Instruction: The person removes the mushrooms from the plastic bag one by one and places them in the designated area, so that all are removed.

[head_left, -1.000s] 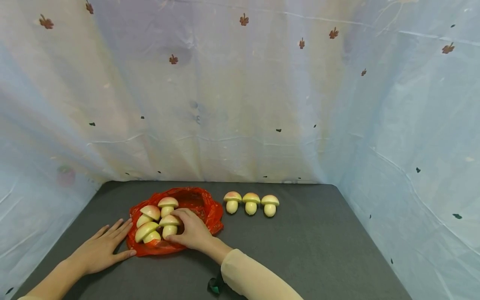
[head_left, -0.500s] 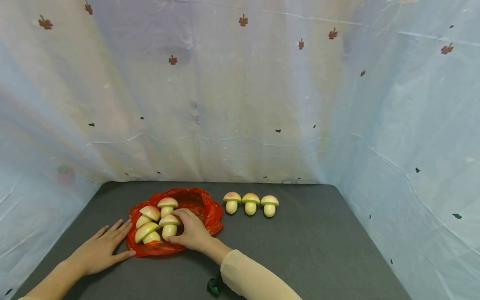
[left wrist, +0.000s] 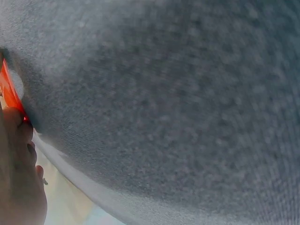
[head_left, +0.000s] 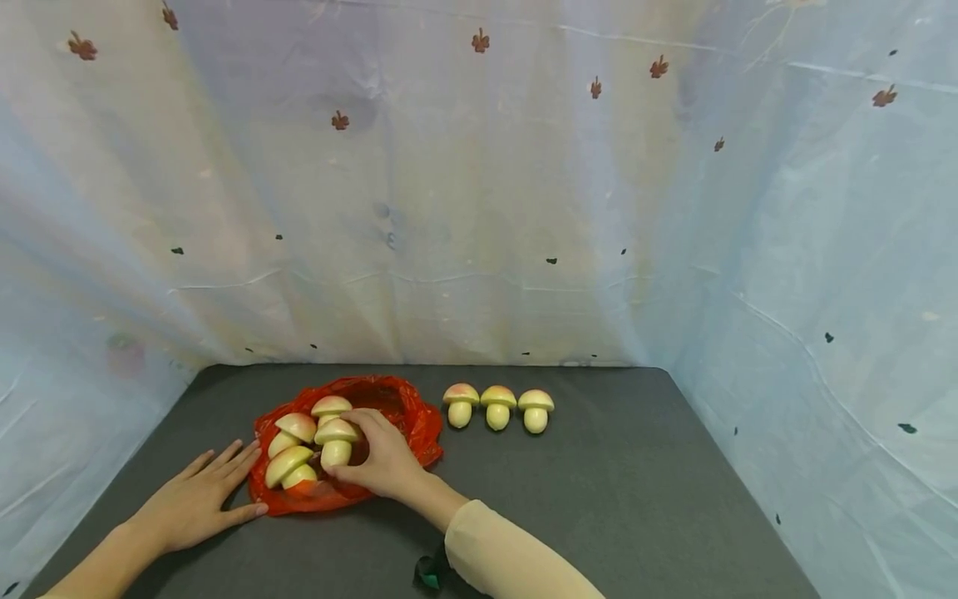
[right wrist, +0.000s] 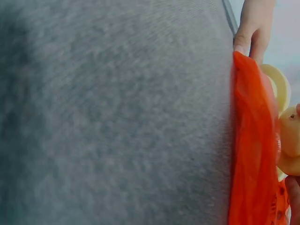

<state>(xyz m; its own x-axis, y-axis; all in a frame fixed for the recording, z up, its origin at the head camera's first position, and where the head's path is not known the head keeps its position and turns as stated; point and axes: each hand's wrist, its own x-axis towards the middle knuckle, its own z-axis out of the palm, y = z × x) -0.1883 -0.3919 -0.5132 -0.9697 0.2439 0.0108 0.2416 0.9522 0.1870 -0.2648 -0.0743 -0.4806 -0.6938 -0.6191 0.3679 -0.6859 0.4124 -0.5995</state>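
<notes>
My right hand [head_left: 385, 462] curls round one toy mushroom [head_left: 336, 441] inside the red plastic bag [head_left: 407, 416], thumb low on the stem and fingers over the cap. Three more mushrooms [head_left: 293, 445] crowd it at its 9 and 12 o'clock, touching or nearly so. My left hand [head_left: 198, 497] lies flat and relaxed on the grey table [head_left: 614, 499], fingertips against the bag's rim at 9 o'clock, holding nothing. Just off the bag's 2 o'clock edge, a row of three mushrooms [head_left: 497, 406] stands upright. From 3 to 5 o'clock the grey surface runs bare to the table's right edge, where the pale curtain [head_left: 479, 208] walls in the back and both sides.
</notes>
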